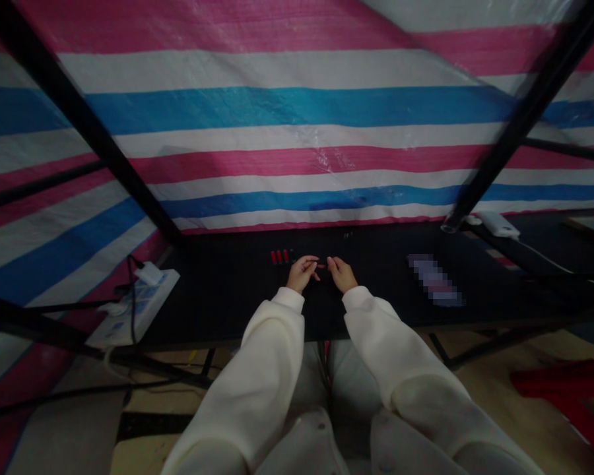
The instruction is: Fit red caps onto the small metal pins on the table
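My left hand (301, 272) and my right hand (342, 273) are close together over the black table (228, 297), a small gap between their fingertips. The fingers of each hand are drawn together in a pinch. A thin dark piece shows at the fingertips of my left hand; it is too small to name, and what my right hand pinches is hidden. Just left of my left hand, several small red cylinders (279, 256) stand side by side in a short row, with a small dark item beside them. Tiny pale bits (348, 235) lie farther back.
A white power strip (153, 307) with plugs and cables lies at the left end. To the right is a blurred-out flat object (435, 280). Beyond the right black post (519, 119) sits a white device (498, 224) with a cable. A striped tarp (297, 105) hangs behind.
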Motion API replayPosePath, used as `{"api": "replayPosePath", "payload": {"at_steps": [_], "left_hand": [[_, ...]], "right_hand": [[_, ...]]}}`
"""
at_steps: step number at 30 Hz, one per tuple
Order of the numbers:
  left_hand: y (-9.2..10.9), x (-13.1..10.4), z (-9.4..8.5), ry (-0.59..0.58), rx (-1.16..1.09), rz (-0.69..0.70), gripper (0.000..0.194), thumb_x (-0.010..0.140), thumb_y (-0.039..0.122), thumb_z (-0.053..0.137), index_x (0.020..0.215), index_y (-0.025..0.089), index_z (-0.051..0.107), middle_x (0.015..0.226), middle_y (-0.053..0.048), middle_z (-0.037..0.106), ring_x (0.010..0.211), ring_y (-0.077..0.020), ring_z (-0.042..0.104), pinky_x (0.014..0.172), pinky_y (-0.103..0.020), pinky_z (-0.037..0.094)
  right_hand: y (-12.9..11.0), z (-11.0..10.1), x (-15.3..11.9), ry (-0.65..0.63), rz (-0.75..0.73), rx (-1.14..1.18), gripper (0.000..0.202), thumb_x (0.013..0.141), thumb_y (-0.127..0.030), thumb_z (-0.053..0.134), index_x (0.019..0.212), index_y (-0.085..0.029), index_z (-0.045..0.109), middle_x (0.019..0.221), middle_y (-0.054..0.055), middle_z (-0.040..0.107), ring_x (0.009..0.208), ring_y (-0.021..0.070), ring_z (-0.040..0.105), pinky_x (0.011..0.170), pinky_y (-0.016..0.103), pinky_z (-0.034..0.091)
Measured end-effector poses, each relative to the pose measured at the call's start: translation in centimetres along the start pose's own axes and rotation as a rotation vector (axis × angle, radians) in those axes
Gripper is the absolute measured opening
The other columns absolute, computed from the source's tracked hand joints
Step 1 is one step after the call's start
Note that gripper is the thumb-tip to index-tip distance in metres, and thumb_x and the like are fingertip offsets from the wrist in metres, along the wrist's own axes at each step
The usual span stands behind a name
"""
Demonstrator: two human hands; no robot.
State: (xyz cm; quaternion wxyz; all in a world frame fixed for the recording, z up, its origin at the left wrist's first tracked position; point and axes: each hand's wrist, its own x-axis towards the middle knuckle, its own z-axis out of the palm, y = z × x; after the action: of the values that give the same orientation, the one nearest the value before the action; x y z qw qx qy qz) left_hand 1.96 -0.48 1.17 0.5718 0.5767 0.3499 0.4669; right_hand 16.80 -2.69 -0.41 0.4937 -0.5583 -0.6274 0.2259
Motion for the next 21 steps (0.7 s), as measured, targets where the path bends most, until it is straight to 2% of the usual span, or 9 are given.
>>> {"api": "replayPosePath", "payload": {"at_steps": [9, 17, 21], "left_hand": [[0.2, -0.1, 0.2, 0.034, 0.045, -0.042, 0.027, 0.074, 0.028, 0.056, 0.094, 0.011, 0.05, 0.082, -0.009, 0.066, 0.045, -0.0095, 0.057, 0.043, -0.019, 0.034], [-0.9, 0.3, 0.1, 0.045, 0.1, -0.026, 0.016, 0.081, 0.03, 0.048, 0.085, 0.015, 0.046, 0.067, 0.0, 0.06, 0.041, -0.0071, 0.053, 0.042, -0.018, 0.032], [-1.1, 0.3, 0.1, 0.037, 0.124, -0.022, 0.019, 0.082, 0.034, 0.044, 0.076, 0.016, 0.044, 0.061, 0.002, 0.057, 0.041, -0.007, 0.052, 0.041, -0.017, 0.03]], "right_hand": [[0.0, 0.0, 0.0, 0.014, -0.065, -0.012, 0.04, 0.085, -0.05, 0.031, 0.068, -0.019, 0.049, 0.06, -0.002, 0.047, 0.057, 0.0103, 0.043, 0.056, 0.021, 0.032], [-0.3, -0.1, -0.1, -0.006, -0.078, -0.036, 0.039, 0.085, -0.049, 0.031, 0.068, -0.019, 0.05, 0.059, -0.002, 0.045, 0.057, 0.0105, 0.042, 0.055, 0.021, 0.032], [-0.3, 0.0, -0.1, -0.014, -0.068, -0.044, 0.04, 0.084, -0.05, 0.031, 0.068, -0.019, 0.05, 0.058, -0.002, 0.045, 0.056, 0.0104, 0.042, 0.055, 0.021, 0.032]]}}
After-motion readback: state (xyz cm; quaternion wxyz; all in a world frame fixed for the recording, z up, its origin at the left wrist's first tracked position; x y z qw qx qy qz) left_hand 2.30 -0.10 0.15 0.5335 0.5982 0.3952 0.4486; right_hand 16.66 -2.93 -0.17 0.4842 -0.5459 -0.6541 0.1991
